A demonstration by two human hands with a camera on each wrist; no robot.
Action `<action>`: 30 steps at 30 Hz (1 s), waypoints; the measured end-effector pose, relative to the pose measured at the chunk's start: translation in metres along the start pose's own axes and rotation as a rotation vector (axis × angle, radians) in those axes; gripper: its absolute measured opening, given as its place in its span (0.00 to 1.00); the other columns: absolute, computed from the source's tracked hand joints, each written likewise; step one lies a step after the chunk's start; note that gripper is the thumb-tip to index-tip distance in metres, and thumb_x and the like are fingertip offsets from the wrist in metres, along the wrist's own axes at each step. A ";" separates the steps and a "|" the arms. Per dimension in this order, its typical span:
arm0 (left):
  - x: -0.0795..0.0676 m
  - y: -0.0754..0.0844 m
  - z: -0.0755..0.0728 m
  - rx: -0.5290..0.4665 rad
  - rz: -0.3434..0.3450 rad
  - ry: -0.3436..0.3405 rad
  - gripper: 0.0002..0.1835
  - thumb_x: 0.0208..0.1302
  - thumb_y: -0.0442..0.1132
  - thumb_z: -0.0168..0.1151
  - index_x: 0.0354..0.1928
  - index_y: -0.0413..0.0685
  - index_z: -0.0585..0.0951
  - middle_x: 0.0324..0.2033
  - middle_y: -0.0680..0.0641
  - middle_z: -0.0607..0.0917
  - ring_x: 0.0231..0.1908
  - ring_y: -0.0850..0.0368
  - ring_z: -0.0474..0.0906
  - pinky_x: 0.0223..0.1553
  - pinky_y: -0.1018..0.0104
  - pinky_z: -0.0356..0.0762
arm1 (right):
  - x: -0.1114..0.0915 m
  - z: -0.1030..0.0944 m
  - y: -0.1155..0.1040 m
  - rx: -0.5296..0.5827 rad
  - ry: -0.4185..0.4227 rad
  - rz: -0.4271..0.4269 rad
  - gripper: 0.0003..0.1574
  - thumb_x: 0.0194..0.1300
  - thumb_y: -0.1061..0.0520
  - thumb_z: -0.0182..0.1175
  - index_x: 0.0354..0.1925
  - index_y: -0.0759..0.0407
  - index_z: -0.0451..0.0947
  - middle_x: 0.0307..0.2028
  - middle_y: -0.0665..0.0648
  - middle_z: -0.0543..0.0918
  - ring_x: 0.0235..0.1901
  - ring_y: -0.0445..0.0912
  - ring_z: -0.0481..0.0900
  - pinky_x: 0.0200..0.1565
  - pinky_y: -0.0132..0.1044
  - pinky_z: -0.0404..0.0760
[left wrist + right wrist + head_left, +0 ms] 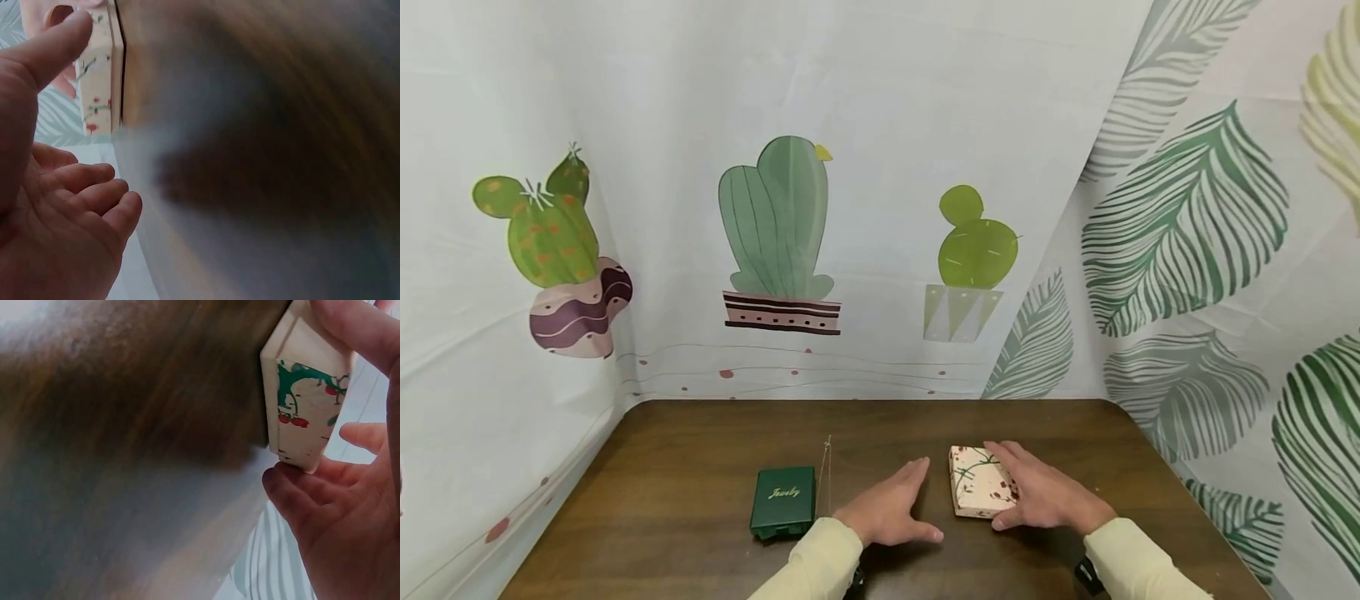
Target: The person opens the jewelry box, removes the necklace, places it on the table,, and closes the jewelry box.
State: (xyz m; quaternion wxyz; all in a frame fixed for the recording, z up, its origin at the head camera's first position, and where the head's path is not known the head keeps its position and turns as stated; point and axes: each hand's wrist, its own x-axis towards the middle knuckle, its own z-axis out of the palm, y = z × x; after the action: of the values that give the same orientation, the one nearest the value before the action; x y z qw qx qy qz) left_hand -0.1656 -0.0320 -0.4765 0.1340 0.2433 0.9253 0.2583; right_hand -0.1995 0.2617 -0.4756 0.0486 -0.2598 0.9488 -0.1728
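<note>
A cream box point(976, 482) with red flowers and green stems lies on the table at the right in the head view. My right hand point(1047, 497) spans its right part, thumb at the near edge and fingers toward the far edge. In the right wrist view, the thumb and fingertips touch opposite sides of the box point(306, 403). To the left of the box, my left hand point(891, 506) is held over the table with fingers extended and thumb apart, holding nothing. The left wrist view shows its open palm point(69, 212) near the box.
A dark green box point(782, 500) marked "Jewelry" in gold sits left of my left hand. A thin chain point(829, 454) lies beside it, its near end hidden by my forearm. The brown wooden table point(700, 433) meets a printed cloth point(880, 208) at the back.
</note>
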 end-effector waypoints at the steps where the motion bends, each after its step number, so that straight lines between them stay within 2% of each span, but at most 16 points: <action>1: 0.002 0.002 0.002 0.006 0.005 0.004 0.57 0.61 0.59 0.74 0.82 0.43 0.54 0.81 0.41 0.60 0.81 0.46 0.57 0.78 0.54 0.63 | 0.000 0.000 0.000 -0.006 0.003 -0.004 0.73 0.45 0.36 0.84 0.77 0.64 0.59 0.70 0.66 0.70 0.66 0.59 0.75 0.62 0.58 0.79; 6: 0.015 0.011 0.015 0.012 0.003 0.018 0.55 0.62 0.55 0.76 0.81 0.40 0.56 0.79 0.37 0.64 0.80 0.44 0.60 0.77 0.56 0.64 | 0.001 0.003 0.002 -0.015 -0.002 0.010 0.69 0.47 0.35 0.82 0.76 0.60 0.62 0.68 0.60 0.71 0.60 0.50 0.77 0.56 0.47 0.82; 10: 0.024 0.014 0.021 0.009 -0.006 0.020 0.55 0.62 0.53 0.76 0.81 0.41 0.56 0.79 0.39 0.64 0.80 0.46 0.60 0.77 0.57 0.65 | 0.002 0.004 0.002 -0.009 -0.002 0.008 0.68 0.46 0.34 0.82 0.76 0.59 0.64 0.66 0.57 0.72 0.57 0.46 0.77 0.53 0.40 0.81; 16: 0.033 0.015 0.025 -0.008 -0.027 0.019 0.52 0.64 0.50 0.75 0.82 0.42 0.56 0.80 0.40 0.63 0.80 0.47 0.59 0.77 0.56 0.65 | 0.004 0.005 0.004 -0.007 -0.007 0.002 0.68 0.46 0.33 0.82 0.75 0.59 0.65 0.65 0.56 0.72 0.57 0.45 0.77 0.52 0.38 0.81; 23: 0.036 0.015 0.029 -0.004 -0.025 0.046 0.56 0.61 0.52 0.77 0.82 0.43 0.53 0.80 0.40 0.63 0.80 0.46 0.60 0.77 0.56 0.66 | 0.006 0.006 0.005 0.000 0.010 -0.028 0.67 0.45 0.33 0.82 0.75 0.59 0.66 0.64 0.55 0.73 0.56 0.44 0.77 0.52 0.36 0.80; 30: 0.038 0.015 0.026 -0.103 -0.039 0.051 0.59 0.62 0.49 0.77 0.83 0.43 0.49 0.81 0.38 0.58 0.81 0.45 0.56 0.78 0.52 0.63 | 0.008 0.004 0.003 0.035 0.026 -0.057 0.65 0.46 0.32 0.82 0.73 0.57 0.69 0.64 0.54 0.75 0.56 0.43 0.76 0.52 0.33 0.78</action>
State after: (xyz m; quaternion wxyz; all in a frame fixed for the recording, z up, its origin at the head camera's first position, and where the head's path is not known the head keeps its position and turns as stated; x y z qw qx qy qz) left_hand -0.1821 0.0098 -0.4944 0.1277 0.2112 0.9184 0.3091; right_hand -0.2075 0.2589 -0.4803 0.0357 -0.2837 0.9384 -0.1941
